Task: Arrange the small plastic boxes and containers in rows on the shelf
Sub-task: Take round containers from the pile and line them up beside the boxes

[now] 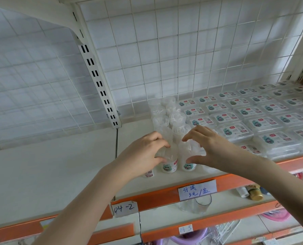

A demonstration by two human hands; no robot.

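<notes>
Two bare hands reach over the orange-edged white shelf: the left hand has its grip curled round a clear round plastic container with a cartoon label at the front, while the right hand hovers spread over its labelled neighbour, holding nothing. Squaring both against the column of clear containers behind would likely keep rows straight. Beyond, flat labelled plastic boxes lie in rows.

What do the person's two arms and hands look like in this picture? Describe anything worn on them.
Both forearms are bare, with no sleeves in view. The left hand and the right hand wear no gloves. No rings, watch, bracelet or markings are visible on either hand or wrist. The arms enter from the bottom of the frame.
</notes>
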